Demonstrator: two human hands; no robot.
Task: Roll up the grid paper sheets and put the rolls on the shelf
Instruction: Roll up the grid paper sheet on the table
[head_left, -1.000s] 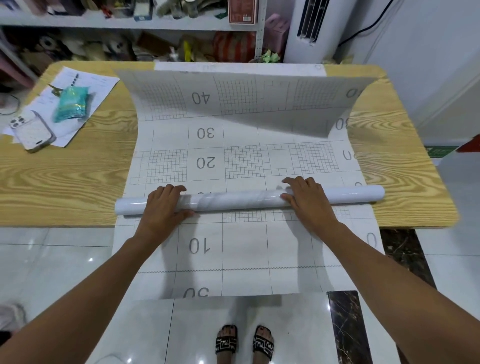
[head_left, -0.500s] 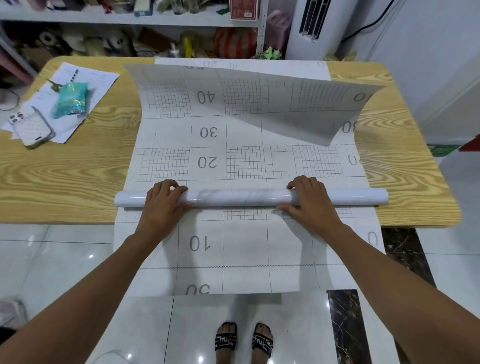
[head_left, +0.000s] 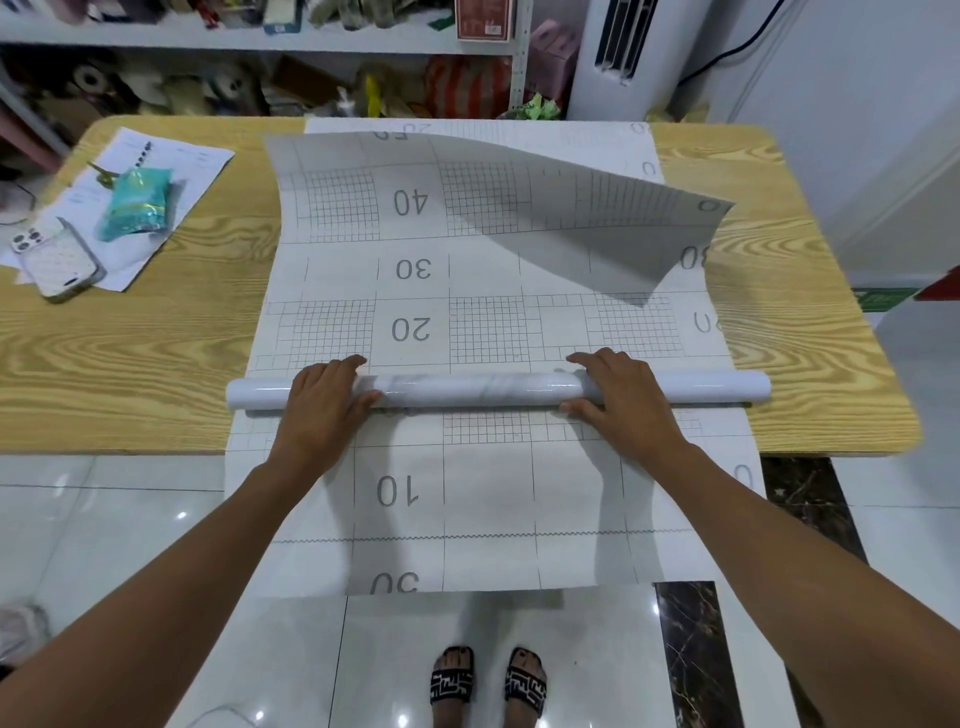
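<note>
A white roll (head_left: 478, 391) with a marbled glossy face lies crosswise on a grid paper sheet (head_left: 488, 312) printed with 10, 20, 30, 40. My left hand (head_left: 324, 400) curls over the roll's left part and my right hand (head_left: 618, 395) over its right part. The sheet hangs off the wooden table's (head_left: 130, 353) near edge toward the floor. Its far end (head_left: 493, 197) curls up and forward, casting a shadow. A second grid sheet (head_left: 587, 135) lies flat beneath, showing at the back. The shelf (head_left: 260, 39) stands behind the table.
On the table's left lie a phone (head_left: 54, 257), a teal packet (head_left: 137, 202) and printed papers (head_left: 171, 161). A white air conditioner unit (head_left: 623, 57) stands at the back right. The shelf is crowded with goods. My feet in sandals (head_left: 488, 680) stand on the tiled floor.
The roll has moved a little away from me along the sheet under both hands. The sheet's curled far end has lifted and swung further forward.
</note>
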